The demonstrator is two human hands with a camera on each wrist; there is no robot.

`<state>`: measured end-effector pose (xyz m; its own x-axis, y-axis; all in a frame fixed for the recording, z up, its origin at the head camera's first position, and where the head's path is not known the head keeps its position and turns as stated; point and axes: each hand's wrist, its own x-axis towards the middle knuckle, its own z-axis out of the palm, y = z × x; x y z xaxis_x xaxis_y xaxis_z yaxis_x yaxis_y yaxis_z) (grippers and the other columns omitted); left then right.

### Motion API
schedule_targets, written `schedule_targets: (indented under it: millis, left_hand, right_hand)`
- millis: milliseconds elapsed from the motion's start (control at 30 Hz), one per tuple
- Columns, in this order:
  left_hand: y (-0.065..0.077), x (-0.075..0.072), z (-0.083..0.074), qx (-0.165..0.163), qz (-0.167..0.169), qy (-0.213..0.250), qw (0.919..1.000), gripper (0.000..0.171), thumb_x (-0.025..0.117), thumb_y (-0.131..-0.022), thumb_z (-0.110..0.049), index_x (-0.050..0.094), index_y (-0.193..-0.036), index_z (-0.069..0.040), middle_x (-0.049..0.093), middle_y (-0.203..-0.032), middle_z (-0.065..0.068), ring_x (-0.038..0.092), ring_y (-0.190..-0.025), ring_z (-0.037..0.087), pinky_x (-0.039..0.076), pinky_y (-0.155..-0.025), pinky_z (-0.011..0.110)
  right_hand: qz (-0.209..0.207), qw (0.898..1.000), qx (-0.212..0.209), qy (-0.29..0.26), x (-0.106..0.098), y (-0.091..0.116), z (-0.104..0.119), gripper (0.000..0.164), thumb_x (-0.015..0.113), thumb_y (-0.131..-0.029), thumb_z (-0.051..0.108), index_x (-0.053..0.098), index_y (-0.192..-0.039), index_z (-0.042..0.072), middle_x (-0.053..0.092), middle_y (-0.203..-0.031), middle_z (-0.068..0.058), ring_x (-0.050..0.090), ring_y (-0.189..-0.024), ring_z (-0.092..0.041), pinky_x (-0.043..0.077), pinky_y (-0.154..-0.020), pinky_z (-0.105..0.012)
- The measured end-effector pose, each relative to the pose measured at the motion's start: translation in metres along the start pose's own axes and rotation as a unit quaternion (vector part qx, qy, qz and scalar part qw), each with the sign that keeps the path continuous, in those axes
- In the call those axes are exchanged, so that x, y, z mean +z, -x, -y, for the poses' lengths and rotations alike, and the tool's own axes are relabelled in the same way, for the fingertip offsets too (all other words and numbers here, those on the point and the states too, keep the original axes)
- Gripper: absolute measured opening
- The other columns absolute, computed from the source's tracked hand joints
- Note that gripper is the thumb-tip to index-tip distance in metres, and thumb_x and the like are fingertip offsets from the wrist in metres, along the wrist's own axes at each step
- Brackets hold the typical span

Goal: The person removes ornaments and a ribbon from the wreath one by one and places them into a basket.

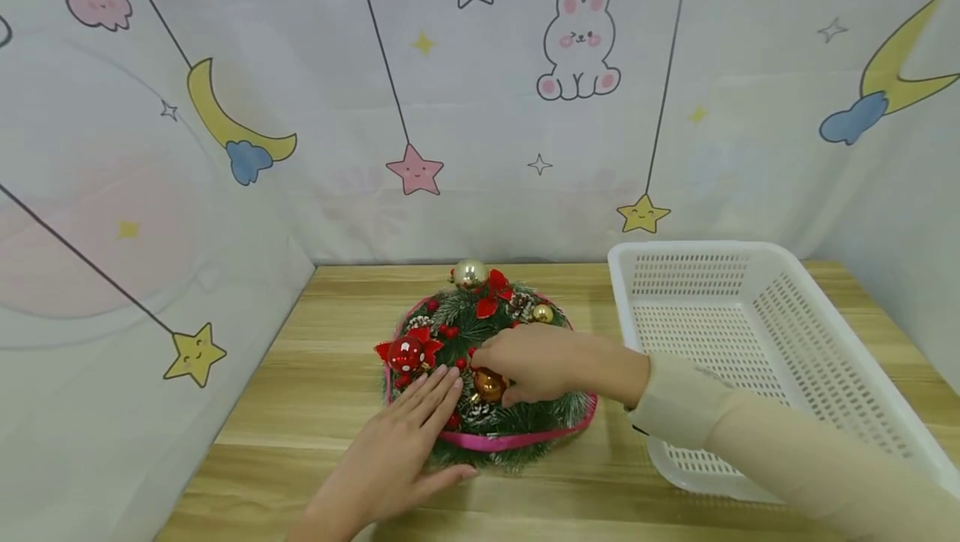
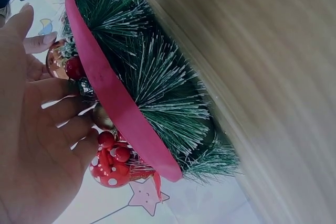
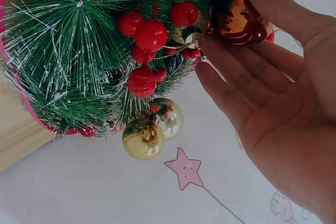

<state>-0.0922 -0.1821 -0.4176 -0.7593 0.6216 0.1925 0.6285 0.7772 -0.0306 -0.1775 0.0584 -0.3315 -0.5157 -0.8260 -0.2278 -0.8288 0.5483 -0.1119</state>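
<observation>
A green Christmas wreath (image 1: 525,419) lies on the table, edged with a pink ribbon (image 1: 491,442). It carries red berries (image 3: 151,35), pinecones and shiny baubles. My right hand (image 1: 536,363) holds a copper-coloured bauble (image 1: 489,386) near the wreath's middle; in the right wrist view, the thumb and fingers lie on either side of this bauble (image 3: 241,19). My left hand (image 1: 408,442) rests on the wreath's near left part with fingers straight, beside a red white-dotted bauble (image 1: 406,353). The left wrist view shows that palm (image 2: 47,129) and the ribbon (image 2: 113,90).
A white perforated plastic basket (image 1: 626,308) stands on the right of the wooden table (image 1: 300,409), under my right forearm. Behind the table hangs a pale curtain (image 1: 480,217) printed with stars, moons and rabbits. A silver bauble (image 1: 471,273) sits at the wreath's far edge.
</observation>
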Motion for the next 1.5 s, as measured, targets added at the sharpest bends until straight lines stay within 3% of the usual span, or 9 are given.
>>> schedule_targets:
  millis: [233, 467, 700, 833, 967, 1100, 1367, 1500]
  left_hand:
    - [-0.001, -0.001, 0.003, 0.001, 0.006, -0.002, 1.0, 0.092, 0.058, -0.097, -0.071, 0.04, -0.163, -0.01, 0.038, -0.17, 0.007, 0.034, -0.161, 0.025, 0.032, -0.131, 0.044]
    - [-0.002, -0.002, 0.005, 0.004, 0.004, 0.001, 1.0, 0.091, 0.06, -0.097, -0.069, 0.039, -0.163, -0.01, 0.04, -0.169, 0.007, 0.036, -0.16, 0.025, 0.033, -0.131, 0.044]
    - [-0.001, -0.003, 0.007, -0.007, 0.018, 0.01, 0.9998, 0.09, 0.057, -0.098, -0.071, 0.041, -0.162, -0.01, 0.038, -0.17, 0.007, 0.035, -0.16, 0.025, 0.033, -0.131, 0.045]
    - [-0.001, -0.002, 0.007, -0.006, 0.019, 0.008, 0.9998, 0.089, 0.052, -0.098, -0.073, 0.046, -0.159, -0.009, 0.041, -0.169, 0.007, 0.035, -0.161, 0.025, 0.033, -0.131, 0.045]
    - [-0.001, -0.002, 0.007, -0.001, 0.008, 0.001, 1.0, 0.089, 0.047, -0.099, -0.076, 0.053, -0.155, -0.008, 0.045, -0.166, 0.007, 0.037, -0.159, 0.025, 0.035, -0.13, 0.045]
    - [0.0, -0.002, 0.007, -0.002, 0.001, 0.003, 1.0, 0.091, 0.046, -0.098, -0.078, 0.05, -0.157, -0.008, 0.044, -0.167, 0.007, 0.038, -0.159, 0.025, 0.037, -0.129, 0.045]
    - [0.0, 0.0, 0.01, 0.015, -0.022, 0.002, 0.9996, 0.087, 0.05, -0.098, -0.076, 0.052, -0.156, -0.011, 0.049, -0.164, 0.006, 0.043, -0.156, 0.026, 0.038, -0.128, 0.045]
    - [-0.001, 0.001, 0.011, 0.033, -0.041, -0.007, 0.9986, 0.087, 0.056, -0.096, -0.073, 0.052, -0.156, -0.01, 0.048, -0.165, 0.006, 0.045, -0.155, 0.026, 0.04, -0.127, 0.044]
  right_hand:
    - [-0.005, 1.0, -0.009, -0.013, -0.001, 0.002, 0.0, 0.056, 0.08, -0.095, 0.031, 0.061, -0.144, 0.012, 0.071, -0.137, -0.001, 0.071, -0.12, -0.015, 0.061, -0.101, -0.033]
    - [-0.016, 0.999, -0.026, -0.028, -0.006, 0.004, 0.007, 0.056, 0.08, -0.095, 0.031, 0.062, -0.144, 0.012, 0.067, -0.144, -0.003, 0.067, -0.132, -0.019, 0.058, -0.109, -0.036]
    - [-0.03, 0.998, -0.041, -0.031, -0.006, 0.004, 0.015, 0.056, 0.082, -0.093, 0.031, 0.063, -0.143, 0.014, 0.071, -0.137, 0.001, 0.069, -0.128, -0.016, 0.059, -0.105, -0.033]
    - [-0.029, 0.998, -0.043, -0.023, -0.005, 0.001, 0.019, 0.06, 0.081, -0.094, 0.034, 0.059, -0.147, 0.016, 0.07, -0.142, 0.001, 0.066, -0.132, -0.017, 0.058, -0.108, -0.036]
    - [-0.029, 0.998, -0.057, -0.024, -0.002, -0.002, 0.024, 0.055, 0.08, -0.094, 0.035, 0.061, -0.143, 0.018, 0.067, -0.146, 0.0, 0.067, -0.131, -0.016, 0.058, -0.108, -0.035]
    - [-0.03, 0.997, -0.07, -0.025, 0.0, -0.002, 0.028, 0.055, 0.081, -0.094, 0.035, 0.062, -0.143, 0.018, 0.066, -0.146, 0.003, 0.068, -0.128, -0.012, 0.058, -0.107, -0.032]
    - [-0.038, 0.996, -0.076, -0.024, 0.007, -0.004, 0.032, 0.067, 0.084, -0.087, 0.049, 0.06, -0.143, 0.019, 0.065, -0.143, 0.008, 0.067, -0.122, -0.007, 0.055, -0.11, -0.031]
    - [-0.03, 0.996, -0.067, -0.044, 0.011, -0.004, 0.036, 0.073, 0.085, -0.082, 0.056, 0.06, -0.139, 0.019, 0.068, -0.13, 0.008, 0.068, -0.11, -0.004, 0.058, -0.097, -0.024]
